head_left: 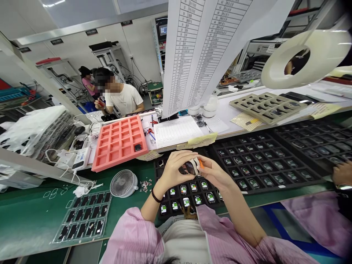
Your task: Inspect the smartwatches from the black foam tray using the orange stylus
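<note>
My left hand [175,165] is closed around a dark, glossy-faced smartwatch body [189,168], held up above the black foam tray [180,201]. Pale bands, perhaps finger covers, show where the fingertips of both hands meet at the watch. My right hand [216,171] pinches a small orange piece [201,164] against the watch's right side; what kind of piece it is, I cannot make out. Below my hands, several watches with lit green-and-white screens [186,202] sit in the tray's pockets. The fingers hide part of the held watch.
More black trays of watches [253,168] extend right, where another person's hand [342,172] rests. A pink foam tray [121,141], a small fan [123,183] and a clear blister tray [84,216] lie left. A printed sheet [192,55] hangs ahead; a tape roll [305,58] hangs upper right.
</note>
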`<state>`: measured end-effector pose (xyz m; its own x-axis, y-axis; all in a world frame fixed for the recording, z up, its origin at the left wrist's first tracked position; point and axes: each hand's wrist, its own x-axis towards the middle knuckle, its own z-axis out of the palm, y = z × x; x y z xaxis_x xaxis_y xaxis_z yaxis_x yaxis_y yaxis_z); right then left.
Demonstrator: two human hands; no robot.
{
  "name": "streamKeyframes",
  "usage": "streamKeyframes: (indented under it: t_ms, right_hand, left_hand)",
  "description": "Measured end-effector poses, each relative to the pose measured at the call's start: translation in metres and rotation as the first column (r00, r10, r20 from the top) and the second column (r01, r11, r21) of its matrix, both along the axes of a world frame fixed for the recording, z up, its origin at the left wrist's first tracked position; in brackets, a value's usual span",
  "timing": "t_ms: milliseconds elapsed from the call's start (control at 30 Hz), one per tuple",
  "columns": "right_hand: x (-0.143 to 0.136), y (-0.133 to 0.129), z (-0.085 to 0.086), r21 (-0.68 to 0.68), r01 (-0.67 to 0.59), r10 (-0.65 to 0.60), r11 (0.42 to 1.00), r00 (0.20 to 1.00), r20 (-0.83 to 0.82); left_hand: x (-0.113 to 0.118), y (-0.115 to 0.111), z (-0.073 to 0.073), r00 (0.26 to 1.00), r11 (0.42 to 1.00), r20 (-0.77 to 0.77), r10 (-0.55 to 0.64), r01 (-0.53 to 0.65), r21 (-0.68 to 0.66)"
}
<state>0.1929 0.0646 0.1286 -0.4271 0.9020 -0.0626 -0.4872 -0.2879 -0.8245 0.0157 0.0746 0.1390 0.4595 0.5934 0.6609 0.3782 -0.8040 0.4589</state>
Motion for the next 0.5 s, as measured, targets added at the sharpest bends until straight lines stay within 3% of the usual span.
streamKeyframes:
  t_ms: [200,500]
  right_hand:
    - [-0.0014,-0.0029,0.0049,-0.011,0.005,-0.005,1.0,1.0,-0.004]
    - [-0.0073,-0.0048,0.0009,0.066,0.105,-0.11,0.992,0.991,0.071]
  left_hand:
    - [0.0002,-0.0001,-0.0007,1.0,1.0,0.013,-0.01,0.011,-0.023]
    - [0.003,-0.001,0.0023,0.999,0.999,0.034,-0.016,0.017,-0.027]
